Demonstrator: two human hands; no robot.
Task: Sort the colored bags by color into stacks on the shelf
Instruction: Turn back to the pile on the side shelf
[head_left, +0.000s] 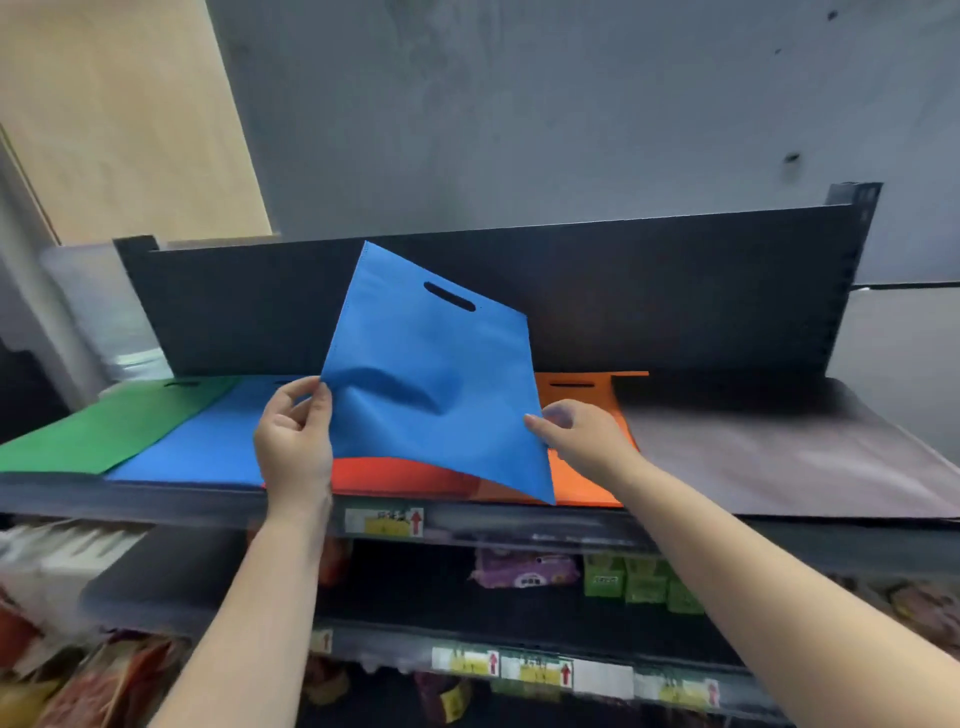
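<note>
A blue bag (431, 374) with a cut-out handle is lifted and tilted above the top shelf (571, 527). My left hand (293, 441) pinches its left edge, and my right hand (582, 436) pinches its lower right edge. Flat on the shelf lie a green bag (109, 423) at the far left, a blue bag (208, 447) beside it, a red-orange bag (410, 475) under the lifted one, an orange bag (584, 467) to its right, and a grey-black bag (779, 447) at the far right.
A dark back panel (623, 291) closes the shelf behind the bags, with a grey wall above. Lower shelves hold packaged goods (524, 569) and yellow price tags (384, 522) along their front rails.
</note>
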